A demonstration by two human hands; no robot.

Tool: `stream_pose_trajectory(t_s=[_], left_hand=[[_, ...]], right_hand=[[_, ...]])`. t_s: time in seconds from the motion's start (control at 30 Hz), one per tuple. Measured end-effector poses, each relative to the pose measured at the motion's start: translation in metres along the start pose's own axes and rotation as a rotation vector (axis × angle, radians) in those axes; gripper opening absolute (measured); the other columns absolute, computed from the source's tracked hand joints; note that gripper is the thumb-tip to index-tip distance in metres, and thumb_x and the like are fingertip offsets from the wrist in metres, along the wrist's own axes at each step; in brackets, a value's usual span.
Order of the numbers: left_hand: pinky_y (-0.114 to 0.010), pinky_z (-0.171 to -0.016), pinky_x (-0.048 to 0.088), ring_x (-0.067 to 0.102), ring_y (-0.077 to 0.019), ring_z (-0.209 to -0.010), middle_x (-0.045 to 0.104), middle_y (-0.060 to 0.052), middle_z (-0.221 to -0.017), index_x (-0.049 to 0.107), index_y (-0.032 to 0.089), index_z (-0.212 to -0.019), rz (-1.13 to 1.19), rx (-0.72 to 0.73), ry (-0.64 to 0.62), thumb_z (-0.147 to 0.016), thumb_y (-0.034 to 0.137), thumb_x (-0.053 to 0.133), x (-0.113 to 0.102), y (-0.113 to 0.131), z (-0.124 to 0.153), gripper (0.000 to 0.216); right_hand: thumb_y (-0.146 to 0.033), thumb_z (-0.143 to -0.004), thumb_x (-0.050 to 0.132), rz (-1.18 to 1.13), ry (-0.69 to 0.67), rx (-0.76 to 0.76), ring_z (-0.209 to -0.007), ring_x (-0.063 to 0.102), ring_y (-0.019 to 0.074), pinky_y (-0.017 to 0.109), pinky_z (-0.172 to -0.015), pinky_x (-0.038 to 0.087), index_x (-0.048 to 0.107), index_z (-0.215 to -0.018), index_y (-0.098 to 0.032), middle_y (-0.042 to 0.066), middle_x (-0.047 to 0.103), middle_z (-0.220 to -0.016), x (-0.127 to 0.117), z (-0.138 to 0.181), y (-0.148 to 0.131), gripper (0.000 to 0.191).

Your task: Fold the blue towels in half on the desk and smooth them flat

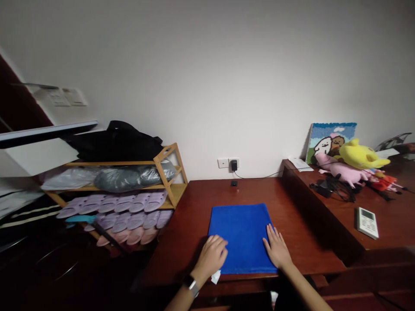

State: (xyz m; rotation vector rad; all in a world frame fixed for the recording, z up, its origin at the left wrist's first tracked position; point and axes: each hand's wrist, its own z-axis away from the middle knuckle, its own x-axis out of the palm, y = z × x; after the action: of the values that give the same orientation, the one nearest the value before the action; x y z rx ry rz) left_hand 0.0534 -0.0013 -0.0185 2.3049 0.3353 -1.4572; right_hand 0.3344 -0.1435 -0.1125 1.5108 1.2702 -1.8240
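Note:
A folded blue cloth lies flat on the dark red wooden table. My left hand rests on the cloth's near left corner with its fingers curled, and a bit of white tag shows under it. My right hand lies flat on the cloth's near right part, fingers stretched out and together. A watch sits on my left wrist.
A wooden shoe rack with several pale slippers stands at the left, a black bag on top. A raised desk at the right holds plush toys, cables, and a white remote. A charger is plugged into the wall socket.

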Motion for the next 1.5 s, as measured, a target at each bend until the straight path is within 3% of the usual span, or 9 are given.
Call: stream_pose_trajectory(t_s=[0.17,0.3,0.57,0.7,0.93,1.13,1.3,1.4,1.5], left_hand=[[-0.046,-0.114,0.041,0.055,-0.0261,-0.133,0.063,-0.008,-0.144,0.062,0.025,-0.137,0.053,-0.004,-0.054,-0.103,0.036,0.040,0.075,0.079,-0.079,0.042],[-0.050,-0.123,0.028,0.037,-0.0250,-0.150,0.044,-0.005,-0.161,0.042,0.029,-0.154,0.055,-0.063,-0.149,-0.105,0.051,0.025,0.111,0.091,-0.082,0.056],[-0.052,-0.125,0.024,0.026,-0.0290,-0.154,0.026,-0.009,-0.167,0.028,0.022,-0.160,-0.126,-0.469,-0.164,-0.100,0.067,0.024,0.066,-0.045,0.002,0.075],[-0.048,-0.125,0.026,0.027,-0.0261,-0.154,0.028,-0.010,-0.167,0.021,0.020,-0.162,-0.123,-0.526,-0.149,-0.100,0.068,0.021,0.064,-0.071,0.028,0.078],[-0.049,-0.126,0.025,0.025,-0.0254,-0.154,0.027,-0.007,-0.167,0.022,0.022,-0.161,-0.123,-0.526,-0.150,-0.100,0.068,0.021,0.061,-0.063,0.027,0.077],[-0.053,-0.125,0.025,0.022,-0.0323,-0.154,0.024,-0.014,-0.167,0.034,0.015,-0.158,-0.207,-0.541,-0.152,-0.097,0.069,0.030,0.051,-0.065,0.019,0.081],[-0.051,-0.126,0.025,0.022,-0.0294,-0.155,0.026,-0.013,-0.167,0.037,0.014,-0.156,-0.143,-0.323,-0.093,-0.102,0.062,0.024,0.058,-0.015,-0.046,0.074],[-0.046,-0.128,0.023,0.024,-0.0218,-0.155,0.031,-0.004,-0.166,0.032,0.024,-0.159,-0.032,-0.095,-0.141,-0.105,0.054,0.019,0.084,0.028,-0.093,0.063],[-0.047,-0.127,0.024,0.026,-0.0222,-0.154,0.033,-0.004,-0.166,0.034,0.027,-0.158,0.020,-0.091,-0.225,-0.105,0.055,0.018,0.109,0.040,-0.118,0.062]], right_hand=[[-0.053,-0.102,0.018,0.024,-0.065,0.008,-0.157,0.009,0.0213,0.041,-0.129,0.008,0.015,-0.161,-0.010,0.005,0.012,-0.170,-0.013,0.001,-0.007,0.074],[-0.049,-0.102,0.018,0.040,-0.098,0.010,-0.157,0.009,0.0195,0.038,-0.129,0.007,0.015,-0.161,-0.008,0.007,0.010,-0.170,-0.016,0.000,-0.008,0.072],[-0.054,-0.101,0.018,0.092,-0.052,0.037,-0.157,0.011,0.0217,0.040,-0.128,0.008,0.018,-0.161,-0.009,0.005,0.014,-0.169,-0.015,0.002,-0.011,0.075],[-0.050,-0.100,0.023,0.148,-0.063,0.073,-0.153,0.028,0.0268,0.044,-0.127,0.016,0.028,-0.159,-0.009,0.009,0.023,-0.167,-0.020,-0.015,-0.020,0.072],[-0.050,-0.101,0.018,0.072,-0.036,0.106,-0.157,0.012,0.0222,0.039,-0.127,0.011,0.018,-0.161,-0.010,0.004,0.014,-0.170,-0.022,-0.067,-0.029,0.072],[-0.050,-0.101,0.013,0.046,-0.049,0.119,-0.157,0.012,0.0200,0.036,-0.127,0.010,0.014,-0.161,-0.007,0.007,0.013,-0.170,-0.006,-0.073,-0.016,0.074],[-0.051,-0.101,0.012,0.036,-0.050,0.115,-0.157,0.011,0.0201,0.035,-0.128,0.008,0.014,-0.161,-0.006,0.007,0.013,-0.170,-0.006,-0.073,-0.015,0.075],[-0.049,-0.101,0.013,0.038,-0.054,0.110,-0.157,0.011,0.0209,0.037,-0.128,0.008,0.014,-0.161,-0.005,0.008,0.013,-0.170,-0.006,-0.074,-0.015,0.074],[-0.049,-0.101,0.015,0.032,-0.053,0.105,-0.157,0.011,0.0213,0.038,-0.128,0.009,0.016,-0.161,-0.006,0.008,0.014,-0.170,-0.004,-0.074,-0.013,0.074]])
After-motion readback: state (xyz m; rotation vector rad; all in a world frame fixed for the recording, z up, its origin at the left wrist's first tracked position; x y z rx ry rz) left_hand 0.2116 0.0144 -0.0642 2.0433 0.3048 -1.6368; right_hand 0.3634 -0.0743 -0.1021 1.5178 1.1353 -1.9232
